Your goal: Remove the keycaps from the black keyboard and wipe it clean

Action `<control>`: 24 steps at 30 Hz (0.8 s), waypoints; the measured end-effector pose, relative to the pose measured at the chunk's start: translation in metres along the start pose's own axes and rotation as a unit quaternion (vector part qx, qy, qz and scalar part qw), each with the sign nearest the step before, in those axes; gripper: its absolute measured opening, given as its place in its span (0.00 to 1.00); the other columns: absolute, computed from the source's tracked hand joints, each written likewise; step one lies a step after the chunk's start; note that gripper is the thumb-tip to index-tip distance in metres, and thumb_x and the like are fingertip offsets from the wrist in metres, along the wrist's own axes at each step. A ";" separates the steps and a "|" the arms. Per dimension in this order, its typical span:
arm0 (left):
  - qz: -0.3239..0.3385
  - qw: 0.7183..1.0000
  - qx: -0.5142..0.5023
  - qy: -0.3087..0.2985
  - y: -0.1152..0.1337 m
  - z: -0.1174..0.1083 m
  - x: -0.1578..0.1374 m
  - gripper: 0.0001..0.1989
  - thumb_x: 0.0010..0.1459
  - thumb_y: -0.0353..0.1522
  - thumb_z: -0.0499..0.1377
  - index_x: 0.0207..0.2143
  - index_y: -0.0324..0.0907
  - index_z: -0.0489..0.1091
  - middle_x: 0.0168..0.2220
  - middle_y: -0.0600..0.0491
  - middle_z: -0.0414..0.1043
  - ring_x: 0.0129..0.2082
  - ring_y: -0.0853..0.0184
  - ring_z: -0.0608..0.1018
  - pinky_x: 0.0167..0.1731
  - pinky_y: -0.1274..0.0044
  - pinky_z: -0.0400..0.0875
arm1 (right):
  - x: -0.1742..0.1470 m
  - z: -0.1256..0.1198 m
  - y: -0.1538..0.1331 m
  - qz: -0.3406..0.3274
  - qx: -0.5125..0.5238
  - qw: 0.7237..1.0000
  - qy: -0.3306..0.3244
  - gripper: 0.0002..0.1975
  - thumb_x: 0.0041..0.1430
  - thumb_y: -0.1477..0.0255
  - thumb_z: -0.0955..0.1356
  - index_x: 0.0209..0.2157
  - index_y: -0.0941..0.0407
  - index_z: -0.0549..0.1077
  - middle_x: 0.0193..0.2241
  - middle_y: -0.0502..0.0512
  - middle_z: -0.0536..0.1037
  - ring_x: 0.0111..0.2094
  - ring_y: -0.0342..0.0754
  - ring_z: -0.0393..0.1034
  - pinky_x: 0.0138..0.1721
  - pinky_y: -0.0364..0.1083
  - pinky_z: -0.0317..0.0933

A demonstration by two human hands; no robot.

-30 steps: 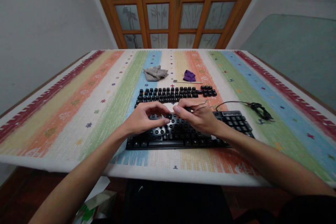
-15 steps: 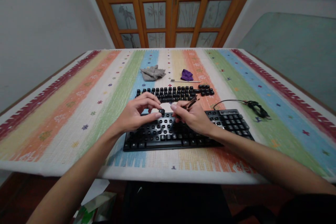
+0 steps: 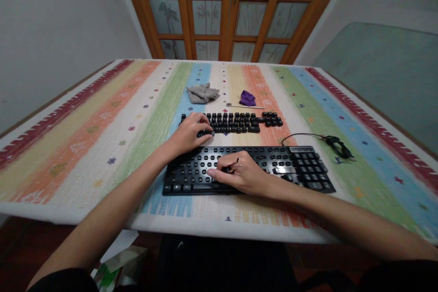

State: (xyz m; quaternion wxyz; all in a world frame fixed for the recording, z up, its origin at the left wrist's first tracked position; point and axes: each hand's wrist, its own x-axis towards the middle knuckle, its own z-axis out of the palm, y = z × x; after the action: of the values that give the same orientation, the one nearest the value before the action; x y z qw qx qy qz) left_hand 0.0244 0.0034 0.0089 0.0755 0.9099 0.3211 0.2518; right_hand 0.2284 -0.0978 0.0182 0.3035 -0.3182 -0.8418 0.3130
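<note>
A black keyboard (image 3: 280, 163), many of its keycaps off and the stems bare, lies on the striped tablecloth. My right hand (image 3: 244, 172) is over its lower middle, closed around a small dark tool (image 3: 237, 164); only a thin piece shows above the fingers, and its tip is hidden. Behind the keyboard, several loose black keycaps (image 3: 234, 123) stand in rows. My left hand (image 3: 191, 132) is at the left front of these rows, thumb and fingers closed on a keycap (image 3: 211, 133) at the fingertips. Whether that keycap touches the cloth I cannot tell.
Beyond the keycap rows lie a crumpled grey cloth (image 3: 203, 94), a purple cloth (image 3: 247, 98) and a thin stick-like brush (image 3: 244, 106). A coiled black cable (image 3: 337, 146) rests behind the keyboard's right end. The table's front edge (image 3: 219, 230) is close to my body.
My left hand has moved away from the keyboard to the loose rows with the keycap. My right hand has come nearer and slightly left, to the keyboard's lower rows, still gripping the dark tool.
</note>
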 end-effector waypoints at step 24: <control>0.043 0.995 0.088 -0.019 -0.011 0.009 0.003 0.08 0.61 0.34 0.61 0.36 0.41 0.79 0.42 0.47 0.71 0.45 0.58 0.71 0.47 0.64 0.68 | 0.022 -0.006 -0.003 0.057 -0.008 0.994 -0.094 0.24 0.68 0.64 0.64 0.19 0.58 0.63 0.15 0.42 0.57 0.19 0.37 0.50 0.28 0.42 0.47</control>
State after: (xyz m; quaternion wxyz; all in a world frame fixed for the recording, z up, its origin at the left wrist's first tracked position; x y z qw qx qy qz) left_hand 0.0248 0.0134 -0.0008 -0.0092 0.9305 0.3013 0.2080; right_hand 0.2180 -0.0813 0.0312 0.2023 -0.3369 -0.8496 0.3518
